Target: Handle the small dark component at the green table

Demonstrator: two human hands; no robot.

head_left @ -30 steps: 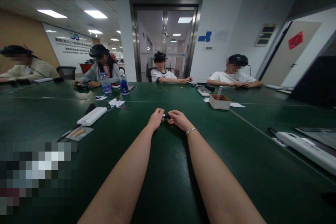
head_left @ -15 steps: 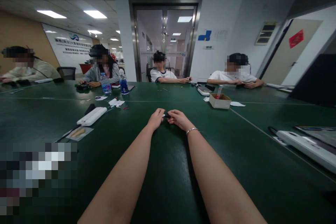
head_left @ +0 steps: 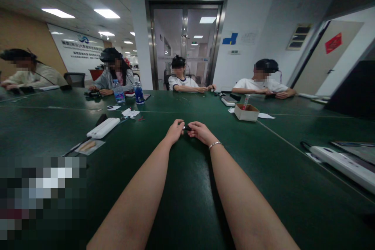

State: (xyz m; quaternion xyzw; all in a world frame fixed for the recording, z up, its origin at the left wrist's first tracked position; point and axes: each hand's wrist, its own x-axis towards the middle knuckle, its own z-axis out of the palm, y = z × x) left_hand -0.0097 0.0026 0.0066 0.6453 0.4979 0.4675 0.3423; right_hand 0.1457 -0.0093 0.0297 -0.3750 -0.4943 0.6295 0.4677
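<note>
Both arms reach forward over the green table (head_left: 187, 187). Between my hands is a small black piece with a silver end (head_left: 186, 128), too small and covered to name. My left hand (head_left: 175, 131) is closed at the silver end, its fingertips pinched together. My right hand (head_left: 199, 131), with a silver bracelet (head_left: 215, 145) at the wrist, pinches the black end. Fingers hide most of the piece.
A white power strip (head_left: 103, 128) and a small clear bag (head_left: 90, 147) lie to the left. Two bottles (head_left: 139, 93) stand beyond. A small box (head_left: 246, 113) sits to the right, and a long white power strip (head_left: 341, 164) lies near the right edge. Several people sit across the table.
The view has shifted very slightly. My hands hold the same small piece in nearly the same pose.
</note>
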